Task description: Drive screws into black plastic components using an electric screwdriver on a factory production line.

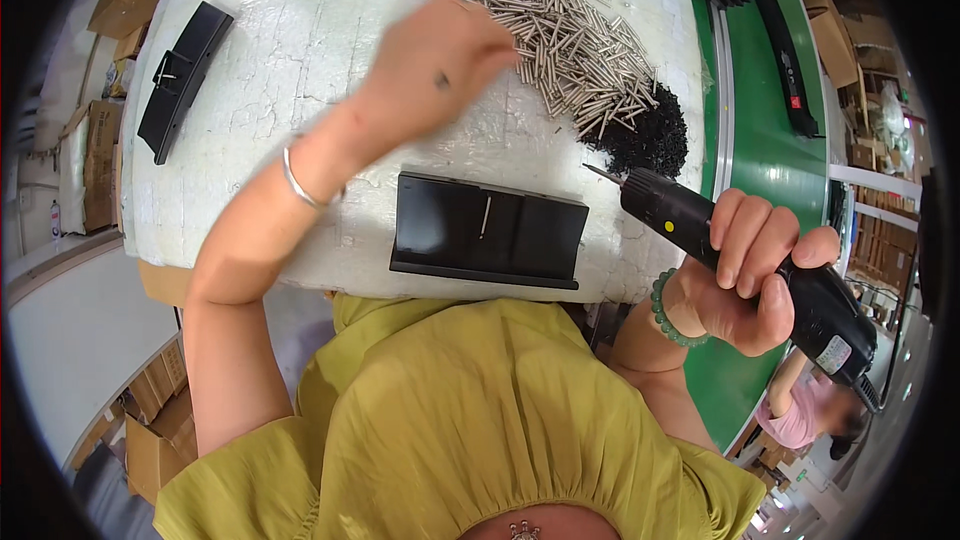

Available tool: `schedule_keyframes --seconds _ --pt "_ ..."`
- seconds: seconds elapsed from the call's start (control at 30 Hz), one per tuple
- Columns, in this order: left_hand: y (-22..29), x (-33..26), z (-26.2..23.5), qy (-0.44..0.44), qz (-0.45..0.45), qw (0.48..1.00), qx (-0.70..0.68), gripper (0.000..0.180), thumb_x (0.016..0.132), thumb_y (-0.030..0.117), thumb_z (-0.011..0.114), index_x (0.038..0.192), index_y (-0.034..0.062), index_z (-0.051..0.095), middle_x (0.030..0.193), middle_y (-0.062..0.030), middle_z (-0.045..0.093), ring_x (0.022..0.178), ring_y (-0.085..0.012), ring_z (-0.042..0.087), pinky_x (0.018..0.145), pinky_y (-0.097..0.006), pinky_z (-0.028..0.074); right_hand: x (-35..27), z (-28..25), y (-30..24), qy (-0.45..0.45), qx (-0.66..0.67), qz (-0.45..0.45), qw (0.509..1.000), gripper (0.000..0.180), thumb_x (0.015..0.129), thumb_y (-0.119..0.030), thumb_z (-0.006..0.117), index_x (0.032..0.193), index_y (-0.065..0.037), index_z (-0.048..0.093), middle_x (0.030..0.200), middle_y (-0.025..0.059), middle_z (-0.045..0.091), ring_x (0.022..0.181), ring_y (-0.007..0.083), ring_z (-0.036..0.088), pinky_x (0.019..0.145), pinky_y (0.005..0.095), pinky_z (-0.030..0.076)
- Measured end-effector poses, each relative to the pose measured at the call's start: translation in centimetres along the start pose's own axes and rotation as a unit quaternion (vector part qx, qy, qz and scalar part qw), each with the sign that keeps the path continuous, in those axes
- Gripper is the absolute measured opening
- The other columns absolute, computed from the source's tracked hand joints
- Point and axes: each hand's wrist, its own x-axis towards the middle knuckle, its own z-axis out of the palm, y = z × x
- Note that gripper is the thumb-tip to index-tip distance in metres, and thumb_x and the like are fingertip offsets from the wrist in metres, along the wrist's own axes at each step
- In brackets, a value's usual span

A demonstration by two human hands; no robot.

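My right hand (pixel 750 270) is wrapped around a black electric screwdriver (pixel 690 215), its bit pointing left toward a heap of small black screws (pixel 650 135). Blurred by motion, my left hand (pixel 440 65) is closed at the left edge of a pile of silvery metal pins (pixel 570 40). Whether anything sits between its fingers is hidden. In front of me on the white-wrapped table lies a glossy black panel (pixel 440 225), a single metal pin (pixel 486 216) resting near its middle.
Another black part (pixel 185 80) with metal pins on it lies at the table's far left. To the right runs a green surface (pixel 775 140) carrying a long black piece (pixel 790 70). Cardboard boxes (pixel 100 150) stand at the left, and a person in pink (pixel 795 410) is at the lower right.
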Motion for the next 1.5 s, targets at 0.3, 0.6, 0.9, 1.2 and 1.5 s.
schedule_keyframes --seconds 0.3,0.6,0.9,1.2,1.5 --pt "-1.6 1.7 -0.6 -0.102 -0.115 0.985 0.078 0.012 0.074 0.014 0.068 0.077 0.0021 0.069 0.073 -0.0134 0.067 0.067 -0.0289 0.064 0.063 -0.035 0.051 -0.1 -0.5 0.2 -0.03 0.024 -0.025 0.999 0.031 0.079 -0.01 0.055 0.106 -0.01 0.04 0.061 0.0011 0.047 0.05 0.0131 0.046 0.055 0.03 0.038" --pt "0.9 -0.9 -3.3 -0.085 -0.063 0.989 -0.106 0.007 0.065 0.004 0.062 0.071 -0.0001 0.06 0.059 -0.0149 0.056 0.056 -0.0273 0.059 0.055 -0.034 0.048 -0.2 0.2 -0.8 -0.01 0.001 0.016 1.0 0.022 0.076 -0.014 0.052 0.095 -0.013 0.042 0.059 -0.0051 0.043 0.051 0.0065 0.042 0.058 0.025 0.034" --pt "4.4 -6.8 -0.7 -0.066 0.05 0.98 -0.179 0.014 0.066 0.005 0.071 0.077 0.0093 0.064 0.078 0.001 0.06 0.074 -0.0199 0.056 0.057 -0.033 0.047 -0.6 1.7 0.1 -0.054 0.0 0.041 0.998 0.026 0.073 -0.013 0.057 0.094 -0.015 0.043 0.057 -0.0096 0.049 0.046 0.0035 0.046 0.052 0.0194 0.037" --pt "4.5 -7.5 -0.3 -0.035 0.027 0.979 -0.198 0.014 0.064 0.003 0.071 0.073 0.0092 0.063 0.073 -0.0002 0.057 0.068 -0.0207 0.054 0.055 -0.032 0.046 -1.0 2.0 0.4 -0.091 0.004 0.065 0.994 0.028 0.074 -0.011 0.058 0.096 -0.015 0.043 0.057 -0.0088 0.05 0.045 0.0036 0.046 0.051 0.0199 0.038" --pt "4.6 -7.8 -0.2 -0.008 0.019 0.978 -0.207 0.013 0.064 0.002 0.071 0.072 0.0075 0.062 0.071 -0.0018 0.056 0.068 -0.0215 0.053 0.055 -0.032 0.045 -0.8 2.0 0.6 -0.111 0.004 0.062 0.992 0.029 0.074 -0.011 0.059 0.098 -0.015 0.043 0.057 -0.0084 0.05 0.045 0.0044 0.047 0.051 0.0204 0.039"
